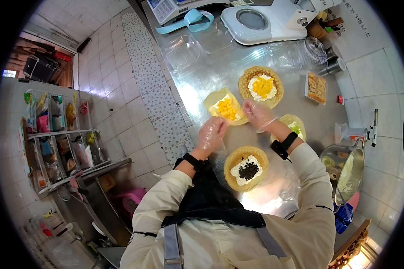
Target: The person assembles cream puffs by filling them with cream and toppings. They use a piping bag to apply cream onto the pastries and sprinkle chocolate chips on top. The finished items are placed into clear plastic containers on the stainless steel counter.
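A thin yellow crepe [214, 97] topped with white cream and yellow fruit cubes lies on the steel table. Pinching its near edge is my left hand [212, 132], in a clear plastic glove. My right hand [259, 115], gloved the same way, has its fingers closed on the crepe's right edge. A second crepe [246, 84] with cream and yellow fruit sits just beyond my right hand. Closest to my body rests a crepe [229, 163] with cream and dark crumbs. Under my right forearm, partly hidden, is a crepe [286, 120] with cream and green pieces.
A steel bowl [355, 168] of pale cream stands at the right, near a small torch [373, 127]. Farther back are a clear box of food [316, 88], clear plastic containers [182, 52] and a white machine [267, 24]. The table's left edge borders a tiled floor [121, 121].
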{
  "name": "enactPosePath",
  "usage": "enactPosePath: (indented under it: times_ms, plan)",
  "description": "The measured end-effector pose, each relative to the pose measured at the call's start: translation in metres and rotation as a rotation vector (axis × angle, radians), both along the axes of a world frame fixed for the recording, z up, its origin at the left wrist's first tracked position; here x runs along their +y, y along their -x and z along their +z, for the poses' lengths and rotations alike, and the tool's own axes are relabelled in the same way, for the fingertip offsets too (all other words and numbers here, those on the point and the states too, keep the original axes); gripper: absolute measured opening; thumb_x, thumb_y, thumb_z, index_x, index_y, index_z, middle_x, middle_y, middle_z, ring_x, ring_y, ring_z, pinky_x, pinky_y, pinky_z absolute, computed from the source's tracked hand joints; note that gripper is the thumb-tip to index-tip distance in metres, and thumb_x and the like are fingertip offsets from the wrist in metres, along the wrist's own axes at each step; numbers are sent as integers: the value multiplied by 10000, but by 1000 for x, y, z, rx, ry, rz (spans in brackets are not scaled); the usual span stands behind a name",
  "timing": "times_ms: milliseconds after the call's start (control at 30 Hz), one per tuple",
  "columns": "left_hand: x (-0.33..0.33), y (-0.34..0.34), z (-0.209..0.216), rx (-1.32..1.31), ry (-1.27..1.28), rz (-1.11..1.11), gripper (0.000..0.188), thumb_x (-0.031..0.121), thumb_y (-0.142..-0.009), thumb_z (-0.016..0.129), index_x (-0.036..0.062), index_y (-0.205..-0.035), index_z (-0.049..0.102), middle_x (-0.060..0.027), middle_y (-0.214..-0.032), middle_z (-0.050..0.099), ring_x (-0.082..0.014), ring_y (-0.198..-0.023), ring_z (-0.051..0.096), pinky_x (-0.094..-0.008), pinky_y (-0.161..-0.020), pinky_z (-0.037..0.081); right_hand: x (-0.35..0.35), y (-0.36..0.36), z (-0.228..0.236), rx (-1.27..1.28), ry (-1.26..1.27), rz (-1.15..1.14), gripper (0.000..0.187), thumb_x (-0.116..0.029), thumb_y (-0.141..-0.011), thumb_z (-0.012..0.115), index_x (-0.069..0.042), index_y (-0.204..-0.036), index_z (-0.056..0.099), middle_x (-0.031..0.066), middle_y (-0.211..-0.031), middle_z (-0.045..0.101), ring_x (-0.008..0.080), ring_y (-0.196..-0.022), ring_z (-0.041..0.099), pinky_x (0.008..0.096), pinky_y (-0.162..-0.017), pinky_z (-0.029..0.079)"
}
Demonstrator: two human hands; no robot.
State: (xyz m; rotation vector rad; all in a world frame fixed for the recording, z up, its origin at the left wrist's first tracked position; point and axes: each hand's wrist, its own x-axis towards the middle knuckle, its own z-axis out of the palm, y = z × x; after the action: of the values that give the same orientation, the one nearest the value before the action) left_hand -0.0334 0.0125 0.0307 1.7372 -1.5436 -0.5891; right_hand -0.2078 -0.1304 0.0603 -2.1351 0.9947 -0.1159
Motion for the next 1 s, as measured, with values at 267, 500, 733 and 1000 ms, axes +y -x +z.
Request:
enactPosePath:
  times_ms: [267, 500, 733, 1000]
  plan:
    - [-7, 0, -15, 272, 48, 119, 143, 158, -881, 556, 23, -926, 574, -157, -874, 567, -329, -818, 549, -400, -740, 445, 9, 14, 18, 80, 166, 287, 372, -144, -731, 698, -41, -1019, 486, 151, -1010, 517, 323, -947, 515, 382, -814, 444]
    - [-13, -6, -10, 315, -132, 119, 182, 180, -868, 579, 22, -958, 584, -159, -876, 578, -316, -806, 561, -395, -731, 456, 6, 12, -17, -21, 157, 178, 181, -112, -775, 613, -51, -914, 514, 151, -941, 541, 348, -878, 541, 427, -745, 450]
    - [3, -18, 14, -257, 268, -436, 197, 145, -806, 572, 95, -993, 606, -77, -948, 610, -252, -868, 587, -360, -780, 471, 3, -2, -31, -240, 193, 42, 70, -68, -759, 588, -46, -796, 532, 137, -760, 549, 325, -739, 549, 403, -661, 450]
    - [-1, -31, -5, -551, 286, -626, 348, 159, -750, 585, 141, -1098, 577, 8, -1122, 562, -164, -1009, 543, -365, -844, 423, -2, -12, -25, -296, -102, -145, 102, -30, -766, 603, -48, -847, 542, 62, -727, 535, 168, -687, 541, 296, -651, 452]
